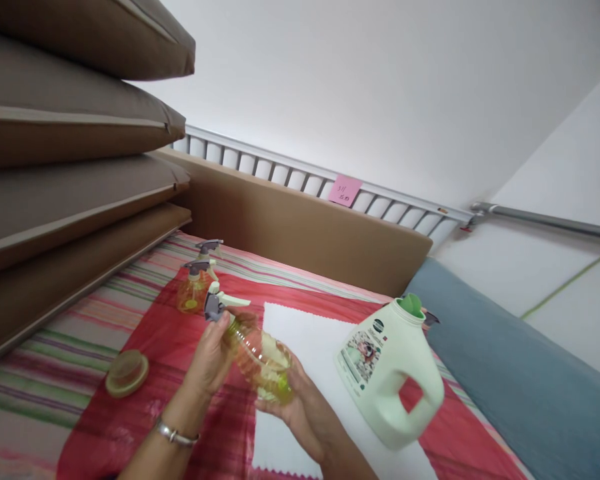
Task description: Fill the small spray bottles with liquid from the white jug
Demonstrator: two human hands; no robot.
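Note:
A clear spray bottle (257, 357) with yellowish liquid and a grey-and-white trigger head lies tilted between both my hands. My left hand (210, 357), with a silver bracelet on the wrist, is closed around the bottle's neck just below the trigger head. My right hand (305, 410) cups the bottle's base from below, fingers curled around it. Beneath them lies a white cloth (310, 333) on a red plastic sheet (155, 373).
A white detergent jug (387, 370) with a green cap stands to the right on the cloth. Two more spray bottles (196, 283) stand behind. A round yellowish lid (127, 372) lies at left. Brown cushions (70, 167) are stacked at left; a cardboard panel (305, 233) stands behind.

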